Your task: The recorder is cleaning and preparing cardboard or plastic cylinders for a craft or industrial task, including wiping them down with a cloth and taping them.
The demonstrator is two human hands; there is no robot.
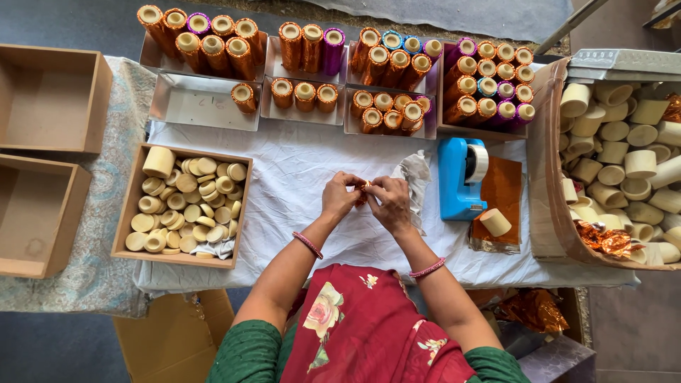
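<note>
We see a small orange foil-wrapped piece (pixel 364 190) pinched between both hands at the middle of the white-clothed bench (pixel 298 170), left hand (pixel 342 196) and right hand (pixel 389 202) closed on it from either side, equally near; its long axis stays hidden. A blue tape dispenser (pixel 460 179) stands toward the right edge.

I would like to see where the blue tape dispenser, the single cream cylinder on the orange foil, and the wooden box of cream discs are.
blue tape dispenser (pixel 457 186): head view, on its blue body.
cream cylinder (pixel 495 222): head view, on its side wall.
wooden box of cream discs (pixel 132 194): head view, on its left rim.
</note>
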